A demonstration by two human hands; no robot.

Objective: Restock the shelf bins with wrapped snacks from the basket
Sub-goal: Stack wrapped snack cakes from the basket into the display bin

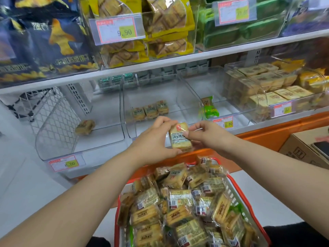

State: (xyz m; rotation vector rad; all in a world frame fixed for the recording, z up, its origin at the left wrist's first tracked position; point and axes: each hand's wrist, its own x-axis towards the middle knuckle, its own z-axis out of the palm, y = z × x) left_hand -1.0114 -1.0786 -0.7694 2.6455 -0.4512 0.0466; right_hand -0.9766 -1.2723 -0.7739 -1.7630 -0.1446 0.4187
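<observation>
One packet up, many waiting

Both hands are sharing a single wrapped snack (179, 136) above the basket (231, 180), in front of the lower shelf. The left hand (156, 139) is curling round the packet's left edge and underside; the right hand (204, 133) is pinching its upper right corner between thumb and fingertips. Label is facing the person, packet nearly upright.

Middle bin (151, 97) is sitting just behind the hands — three matching packets (150, 110) are lined up on its floor, standing side by side. Left bin (99, 113) is holding one lone packet (85, 127), tipped over. Right bin (192, 93) is carrying a green-wrapped snack (208, 108), a different product, so probably not the target.

Judgement: the step is placing this packet in the middle bin. Doing it well likely means keeping the label forward, reaching over the clear front lip rather than clipping it, and setting the packet upright next to the row — not dropping it flat. One hand could release early to fetch the next from the heaped basket. Crinkly film may slip if pinched only at the corner.
</observation>
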